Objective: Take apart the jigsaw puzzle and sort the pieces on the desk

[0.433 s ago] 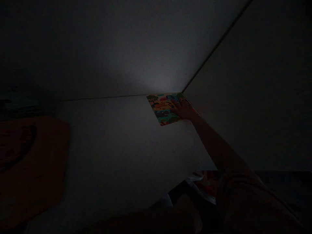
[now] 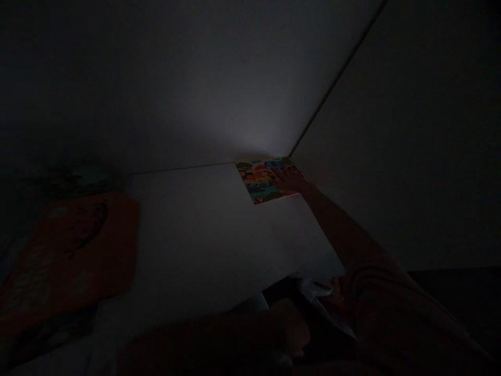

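Observation:
My right hand [image 2: 288,180] reaches far out along a sleeved arm and lies flat on a colourful illustrated board or book [image 2: 258,180]. The board shows trees and animal shapes and sits in the far corner, partly behind a white panel [image 2: 203,235]. My fingers are spread on it and do not visibly grip it. A dim rounded shape near the bottom may be my left hand [image 2: 291,329], but the darkness hides what it holds.
Walls meet in a corner behind the board. An orange printed sheet or cushion [image 2: 74,250] lies at the left, with a dim patterned item beyond it. Crumpled white and coloured material [image 2: 317,295] shows below the panel's near edge.
The view has shifted, so the board sits slightly lower and the orange item further right. My right hand remains on the board, and the rounded shape at the bottom has risen slightly.

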Action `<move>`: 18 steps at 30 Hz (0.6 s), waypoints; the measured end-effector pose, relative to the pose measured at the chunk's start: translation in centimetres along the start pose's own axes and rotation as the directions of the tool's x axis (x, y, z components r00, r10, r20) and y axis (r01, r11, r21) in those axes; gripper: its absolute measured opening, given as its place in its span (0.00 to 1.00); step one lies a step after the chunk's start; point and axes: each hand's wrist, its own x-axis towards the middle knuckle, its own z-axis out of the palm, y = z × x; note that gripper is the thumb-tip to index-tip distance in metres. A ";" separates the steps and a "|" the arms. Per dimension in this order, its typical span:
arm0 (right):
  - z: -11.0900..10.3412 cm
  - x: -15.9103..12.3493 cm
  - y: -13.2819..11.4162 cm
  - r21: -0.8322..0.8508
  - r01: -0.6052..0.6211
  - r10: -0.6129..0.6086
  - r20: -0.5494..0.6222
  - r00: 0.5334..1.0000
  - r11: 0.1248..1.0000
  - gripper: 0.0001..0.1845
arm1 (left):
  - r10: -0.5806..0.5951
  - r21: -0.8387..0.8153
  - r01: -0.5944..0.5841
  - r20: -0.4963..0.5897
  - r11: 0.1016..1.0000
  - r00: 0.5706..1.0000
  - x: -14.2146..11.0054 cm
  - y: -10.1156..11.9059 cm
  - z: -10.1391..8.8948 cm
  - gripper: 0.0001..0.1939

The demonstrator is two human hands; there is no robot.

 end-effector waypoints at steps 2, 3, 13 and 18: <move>-1.4 -0.4 -1.3 0.023 -0.045 0.046 -0.055 0.997 0.999 0.30 | -0.006 -0.034 0.007 0.017 0.999 1.000 -1.8 -0.2 -1.8 0.28; -1.9 -0.7 -2.3 0.036 -0.076 0.078 -0.087 0.993 0.997 0.33 | -0.004 -0.063 0.005 0.016 0.998 1.000 -2.8 -0.2 -2.7 0.26; 2.7 -14.0 -15.2 0.417 0.027 0.139 -0.365 0.921 0.909 0.45 | -0.213 -0.070 0.202 -0.426 0.977 0.880 -12.2 5.7 -6.1 0.15; 3.2 -17.6 -17.5 0.450 -0.032 0.219 -0.369 0.903 0.893 0.50 | -0.334 -0.130 0.507 -0.881 0.852 0.334 -20.4 8.5 -7.8 0.17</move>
